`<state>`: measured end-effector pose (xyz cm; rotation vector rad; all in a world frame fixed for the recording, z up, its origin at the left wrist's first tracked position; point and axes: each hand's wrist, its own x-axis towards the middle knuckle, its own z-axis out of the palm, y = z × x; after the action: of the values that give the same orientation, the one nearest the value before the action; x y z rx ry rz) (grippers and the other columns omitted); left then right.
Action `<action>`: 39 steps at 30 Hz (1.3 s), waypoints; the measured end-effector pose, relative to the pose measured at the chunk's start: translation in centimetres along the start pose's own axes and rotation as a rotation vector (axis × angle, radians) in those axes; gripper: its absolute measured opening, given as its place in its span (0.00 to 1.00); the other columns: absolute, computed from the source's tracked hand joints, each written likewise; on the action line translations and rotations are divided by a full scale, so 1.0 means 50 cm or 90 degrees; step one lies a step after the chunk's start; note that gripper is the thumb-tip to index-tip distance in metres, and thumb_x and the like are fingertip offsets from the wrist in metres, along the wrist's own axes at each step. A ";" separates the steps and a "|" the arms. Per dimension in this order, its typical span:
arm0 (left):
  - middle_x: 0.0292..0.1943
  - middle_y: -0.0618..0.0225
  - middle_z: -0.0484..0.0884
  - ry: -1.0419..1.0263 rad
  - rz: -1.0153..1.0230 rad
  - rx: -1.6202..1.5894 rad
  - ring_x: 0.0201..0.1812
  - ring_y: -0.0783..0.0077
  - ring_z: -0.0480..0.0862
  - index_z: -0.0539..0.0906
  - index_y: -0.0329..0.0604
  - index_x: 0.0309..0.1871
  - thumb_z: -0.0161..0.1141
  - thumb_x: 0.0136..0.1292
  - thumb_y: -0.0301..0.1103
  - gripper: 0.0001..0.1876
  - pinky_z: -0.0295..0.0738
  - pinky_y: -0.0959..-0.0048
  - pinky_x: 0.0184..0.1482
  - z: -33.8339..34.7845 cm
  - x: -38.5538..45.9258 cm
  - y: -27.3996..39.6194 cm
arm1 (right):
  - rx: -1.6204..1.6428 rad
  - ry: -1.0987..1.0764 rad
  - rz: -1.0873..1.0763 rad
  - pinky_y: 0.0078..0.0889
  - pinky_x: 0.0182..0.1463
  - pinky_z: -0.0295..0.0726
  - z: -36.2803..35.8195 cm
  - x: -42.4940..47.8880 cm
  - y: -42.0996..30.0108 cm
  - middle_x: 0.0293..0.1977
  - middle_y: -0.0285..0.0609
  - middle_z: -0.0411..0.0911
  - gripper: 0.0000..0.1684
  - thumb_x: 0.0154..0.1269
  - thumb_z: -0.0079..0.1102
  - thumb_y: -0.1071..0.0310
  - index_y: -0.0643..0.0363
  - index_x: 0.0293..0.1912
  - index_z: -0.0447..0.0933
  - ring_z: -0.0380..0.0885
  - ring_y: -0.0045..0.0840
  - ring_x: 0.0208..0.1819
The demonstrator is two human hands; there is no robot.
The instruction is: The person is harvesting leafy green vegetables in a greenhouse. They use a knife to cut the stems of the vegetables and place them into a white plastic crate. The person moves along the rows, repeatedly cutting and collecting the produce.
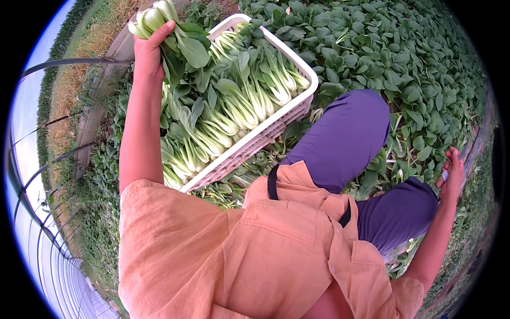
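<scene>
My left hand [149, 54] grips a bunch of bok choy [181, 42] around its leaves, with the pale stem bases turned up and away. The bunch is held over the far left corner of a white plastic crate [255, 133]. Inside the crate, bok choy heads [235, 107] lie in rows, pale stems mostly towards me. Over at the far right, my right hand [451, 173] is beside my knee with its fingers curled. A small pale and brown item shows at its palm side; whether it is a handle or a wrapped finger is unclear.
Dense growing bok choy [370, 52] spreads beyond the crate and to its right. My bent knees [346, 131] are close to the crate's right side. Cut leaves [227, 191] litter the ground. A low wall edge [95, 91] and metal hoops [59, 157] run along the left.
</scene>
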<state>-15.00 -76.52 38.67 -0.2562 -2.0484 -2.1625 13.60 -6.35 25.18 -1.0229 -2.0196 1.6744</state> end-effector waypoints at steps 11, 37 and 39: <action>0.41 0.59 0.84 0.083 -0.077 0.039 0.40 0.64 0.87 0.76 0.33 0.52 0.68 0.58 0.22 0.19 0.85 0.64 0.43 -0.020 0.039 -0.110 | -0.150 0.043 -0.002 0.17 0.26 0.66 -0.007 0.070 0.090 0.33 0.31 0.75 0.17 0.73 0.56 0.55 0.57 0.50 0.78 0.65 0.11 0.23; 0.59 0.47 0.75 0.374 -0.418 0.382 0.60 0.56 0.77 0.52 0.31 0.67 0.81 0.38 0.32 0.56 0.71 0.69 0.63 0.113 0.304 -0.627 | -0.375 0.078 -0.001 0.19 0.31 0.65 -0.137 -0.043 0.118 0.28 0.31 0.74 0.11 0.72 0.57 0.61 0.59 0.44 0.77 0.65 0.12 0.28; 0.60 0.47 0.72 0.326 -0.425 0.330 0.61 0.56 0.76 0.51 0.32 0.68 0.82 0.34 0.31 0.59 0.69 0.66 0.65 0.184 0.275 -0.594 | -0.408 0.108 -0.010 0.19 0.31 0.64 -0.171 -0.054 0.107 0.28 0.31 0.74 0.11 0.72 0.57 0.61 0.58 0.44 0.78 0.65 0.11 0.27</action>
<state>-34.94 -65.58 13.39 1.0509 -2.4422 -1.5784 22.71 -1.83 22.82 -1.2783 -2.4873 0.8879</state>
